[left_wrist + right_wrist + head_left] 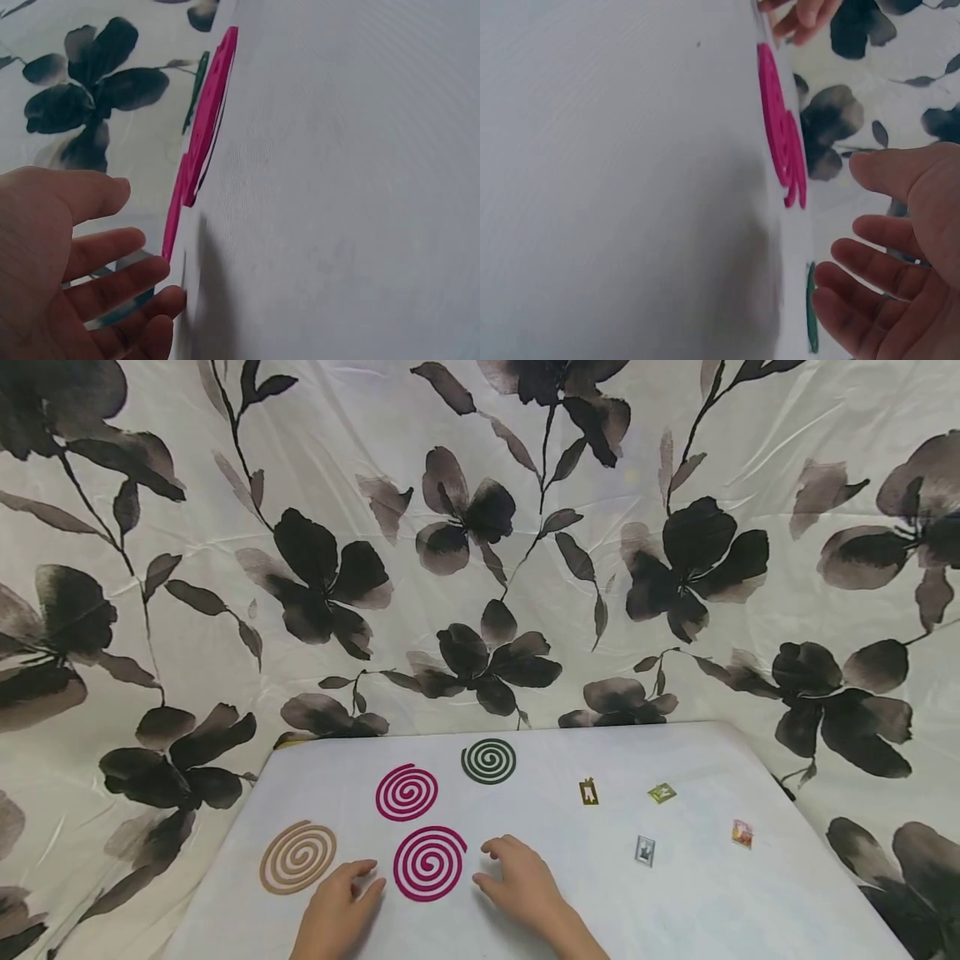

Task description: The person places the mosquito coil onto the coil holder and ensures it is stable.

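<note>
**Two hands flank the near pink coil**

In the head view, a white table is seen before a flowered cloth. Four spiral coils are laid on it: a tan coil at the near left, a near pink coil at the near middle, a far pink coil behind it, and a green coil farthest back. The left hand is rested on the table just left of the near pink coil, fingers relaxed and spread, nothing held. The right hand is placed just right of it, fingers loosely bent, also holding nothing. Four small cards are scattered to the right.

In the left wrist view, the left hand is shown wide, fingers straight, with the near pink coil close beyond the fingertips.

In the right wrist view, the right hand is shown wide and empty, the near pink coil beside it and the green coil edge-on near the fingers.
</note>
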### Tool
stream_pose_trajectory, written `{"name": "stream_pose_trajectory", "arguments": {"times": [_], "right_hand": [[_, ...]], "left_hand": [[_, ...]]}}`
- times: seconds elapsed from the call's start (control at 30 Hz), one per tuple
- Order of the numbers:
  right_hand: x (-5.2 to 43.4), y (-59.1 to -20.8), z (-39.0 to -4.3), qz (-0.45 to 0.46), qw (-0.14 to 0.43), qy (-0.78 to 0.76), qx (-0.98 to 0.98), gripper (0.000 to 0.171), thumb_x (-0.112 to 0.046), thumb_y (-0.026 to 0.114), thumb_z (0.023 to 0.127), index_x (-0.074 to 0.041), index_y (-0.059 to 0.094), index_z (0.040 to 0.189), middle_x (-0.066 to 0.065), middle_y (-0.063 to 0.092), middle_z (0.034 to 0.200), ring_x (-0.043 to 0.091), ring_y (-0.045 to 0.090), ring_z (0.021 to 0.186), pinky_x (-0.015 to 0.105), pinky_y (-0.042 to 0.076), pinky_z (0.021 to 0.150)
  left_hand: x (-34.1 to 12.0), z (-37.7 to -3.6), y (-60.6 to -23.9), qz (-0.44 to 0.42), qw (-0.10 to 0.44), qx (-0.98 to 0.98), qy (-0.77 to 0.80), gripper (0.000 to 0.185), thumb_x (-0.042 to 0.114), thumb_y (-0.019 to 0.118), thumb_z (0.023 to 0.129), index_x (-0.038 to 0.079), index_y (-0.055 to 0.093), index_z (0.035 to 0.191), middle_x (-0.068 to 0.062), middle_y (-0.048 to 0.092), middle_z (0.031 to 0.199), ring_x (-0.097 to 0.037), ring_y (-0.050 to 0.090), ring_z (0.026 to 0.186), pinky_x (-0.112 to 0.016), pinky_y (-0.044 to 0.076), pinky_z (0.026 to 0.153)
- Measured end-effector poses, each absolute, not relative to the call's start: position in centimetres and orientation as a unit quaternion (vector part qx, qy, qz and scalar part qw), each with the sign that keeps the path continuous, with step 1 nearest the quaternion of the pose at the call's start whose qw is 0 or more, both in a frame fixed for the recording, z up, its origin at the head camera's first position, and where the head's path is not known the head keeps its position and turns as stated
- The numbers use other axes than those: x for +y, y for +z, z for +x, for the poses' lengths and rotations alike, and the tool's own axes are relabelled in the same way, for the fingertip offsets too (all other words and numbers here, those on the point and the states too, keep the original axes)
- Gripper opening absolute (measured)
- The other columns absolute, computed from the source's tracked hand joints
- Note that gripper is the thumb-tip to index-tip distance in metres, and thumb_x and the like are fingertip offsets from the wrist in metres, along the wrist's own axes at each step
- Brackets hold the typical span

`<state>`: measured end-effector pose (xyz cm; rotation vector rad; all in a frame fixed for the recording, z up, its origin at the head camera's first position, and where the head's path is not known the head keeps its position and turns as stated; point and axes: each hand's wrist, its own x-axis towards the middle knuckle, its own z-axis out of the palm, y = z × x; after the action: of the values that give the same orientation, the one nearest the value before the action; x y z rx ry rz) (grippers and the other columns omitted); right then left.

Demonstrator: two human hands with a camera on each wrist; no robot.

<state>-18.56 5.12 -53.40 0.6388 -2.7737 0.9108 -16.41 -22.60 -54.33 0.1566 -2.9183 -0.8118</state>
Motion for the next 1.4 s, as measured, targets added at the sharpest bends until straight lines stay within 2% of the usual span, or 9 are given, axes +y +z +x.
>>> {"name": "stream_pose_trajectory", "arguments": {"times": [0.2, 0.43, 0.67, 0.9, 1.2, 1.4], "right_hand": [[3.1, -53.6, -18.7, 0.185, 0.062, 0.329, -0.924, 0.036, -0.035, 0.070, 0.072, -0.012, 0.061, 0.098, -0.007, 0.055, 0.080, 0.006, 0.049, 0.070, 0.025, 0.043, 0.058], [1.3, -54.8, -18.6, 0.140, 0.060, 0.334, -0.930, 0.037, -0.037, 0.071, 0.070, -0.010, 0.063, 0.094, -0.010, 0.048, 0.071, 0.005, 0.041, 0.062, 0.024, 0.037, 0.054], [0.3, -55.2, -18.3, 0.105, 0.054, 0.331, -0.936, 0.044, -0.040, 0.072, 0.067, -0.008, 0.061, 0.095, -0.009, 0.044, 0.067, 0.007, 0.037, 0.057, 0.025, 0.034, 0.051], [-0.3, -55.1, -18.4, 0.088, 0.057, 0.336, -0.936, 0.047, -0.042, 0.073, 0.065, -0.007, 0.061, 0.095, -0.011, 0.041, 0.062, 0.006, 0.036, 0.053, 0.023, 0.032, 0.045], [-0.7, -55.4, -18.8, 0.064, 0.062, 0.340, -0.936, 0.053, -0.044, 0.075, 0.060, -0.007, 0.062, 0.096, -0.012, 0.041, 0.060, 0.006, 0.036, 0.052, 0.023, 0.031, 0.044], [-1.0, -55.8, -19.0, 0.050, 0.068, 0.343, -0.935, 0.054, -0.043, 0.078, 0.056, -0.007, 0.063, 0.094, -0.012, 0.040, 0.059, 0.006, 0.037, 0.053, 0.024, 0.031, 0.044]], "left_hand": [[-22.0, -16.8, -54.7, 0.038, 0.062, -0.954, -0.290, 0.034, 0.033, 0.066, 0.077, 0.012, 0.063, 0.103, 0.001, 0.059, 0.092, -0.009, 0.047, 0.069, -0.028, 0.040, 0.058], [-21.5, -17.0, -55.1, 0.029, 0.083, -0.950, -0.299, 0.033, 0.031, 0.068, 0.076, 0.011, 0.063, 0.102, 0.001, 0.060, 0.090, -0.013, 0.053, 0.079, -0.035, 0.044, 0.070], [-21.3, -17.7, -55.3, 0.028, 0.083, -0.949, -0.302, 0.036, 0.032, 0.068, 0.075, 0.010, 0.063, 0.103, 0.002, 0.059, 0.089, -0.011, 0.050, 0.076, -0.033, 0.042, 0.066], [-21.1, -18.4, -55.4, 0.022, 0.076, -0.945, -0.317, 0.039, 0.032, 0.069, 0.075, 0.011, 0.062, 0.106, 0.003, 0.058, 0.090, -0.013, 0.052, 0.080, -0.034, 0.044, 0.071], [-21.0, -19.2, -55.4, 0.011, 0.068, -0.939, -0.337, 0.041, 0.031, 0.070, 0.073, 0.009, 0.061, 0.107, 0.005, 0.053, 0.085, -0.011, 0.044, 0.070, -0.026, 0.037, 0.058], [-21.2, -19.7, -55.8, 0.016, 0.051, -0.938, -0.344, 0.043, 0.033, 0.071, 0.072, 0.010, 0.061, 0.108, 0.005, 0.050, 0.082, -0.010, 0.041, 0.068, -0.024, 0.034, 0.054]]}}
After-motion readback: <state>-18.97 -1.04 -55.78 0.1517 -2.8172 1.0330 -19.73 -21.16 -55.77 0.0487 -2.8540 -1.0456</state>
